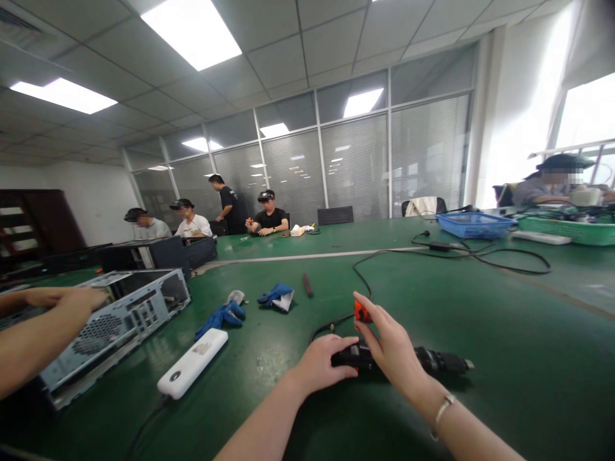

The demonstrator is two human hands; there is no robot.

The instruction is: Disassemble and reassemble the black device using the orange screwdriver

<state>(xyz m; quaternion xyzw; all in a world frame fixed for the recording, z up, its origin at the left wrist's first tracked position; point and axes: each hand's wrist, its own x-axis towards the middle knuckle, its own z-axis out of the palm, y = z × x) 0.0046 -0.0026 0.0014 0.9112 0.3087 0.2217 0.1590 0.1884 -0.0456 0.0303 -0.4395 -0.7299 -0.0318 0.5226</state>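
Observation:
A black electric screwdriver (437,360) lies across the green table in front of me, its tip pointing right. My left hand (323,363) is closed around its rear end, thumb and fingers on either side of the body. Above the tool, my right hand (391,349) pinches a small orange-and-black piece (361,312) between thumb and fingertips; its exact kind is unclear. That hand and its wrist cover the middle of the screwdriver. A black cable (331,325) runs from near the tool's rear end toward the back of the table.
At left, another person's hands (72,298) reach into an open computer case (120,326). Nearby lie a white power strip (193,363), blue gloves (223,317) and a dark bar (307,285). A blue basket (473,226) and green basket (567,230) stand back right. Several people sit farther off.

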